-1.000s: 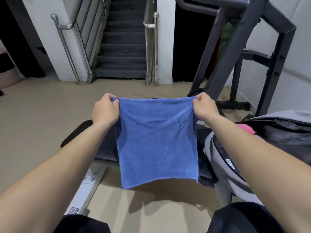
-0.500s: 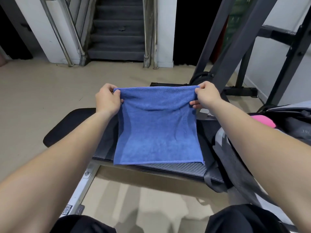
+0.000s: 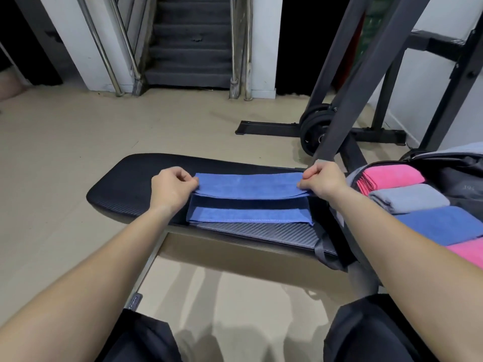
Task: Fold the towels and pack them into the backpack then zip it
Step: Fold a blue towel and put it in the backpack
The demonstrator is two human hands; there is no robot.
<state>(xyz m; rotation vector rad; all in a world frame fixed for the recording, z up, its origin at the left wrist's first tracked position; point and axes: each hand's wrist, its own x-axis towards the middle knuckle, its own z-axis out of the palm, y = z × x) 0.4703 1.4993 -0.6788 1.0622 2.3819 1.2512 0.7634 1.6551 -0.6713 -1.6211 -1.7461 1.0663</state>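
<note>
— Where is the towel?
— The blue towel [image 3: 251, 205] lies across the black padded tabletop [image 3: 130, 184]. It is a soft, napped cloth with a stitched hem along its near edge. It is doubled over, and the upper layer hangs a little above the lower one, with a dark shadow between.
— And the hands?
— The left hand [image 3: 171, 190] pinches the upper layer's left end, fingers curled onto it. The right hand [image 3: 322, 181] pinches the right end the same way.
— The tabletop's surface?
— Long with a rounded end, smooth on top, and a diagonal woven pattern along its near side.
— The backpack?
— The backpack [image 3: 460, 176] lies open at the tabletop's right end, grey outside and dark inside. Folded towels sit in a row in it: a pink towel [image 3: 392, 177], a grey towel [image 3: 407, 198], a second blue towel [image 3: 441, 223] and another pink one partly behind the right forearm.
— Any writing?
— Faint marks on the backpack's lining and a small label [image 3: 134, 300] on the frame below, both too small to read.
— Around?
— Beige floor [image 3: 65, 152], black weight plates [image 3: 313, 129], a dark steel rack [image 3: 366, 74], and stairs [image 3: 190, 48] with metal handrails [image 3: 104, 48].
</note>
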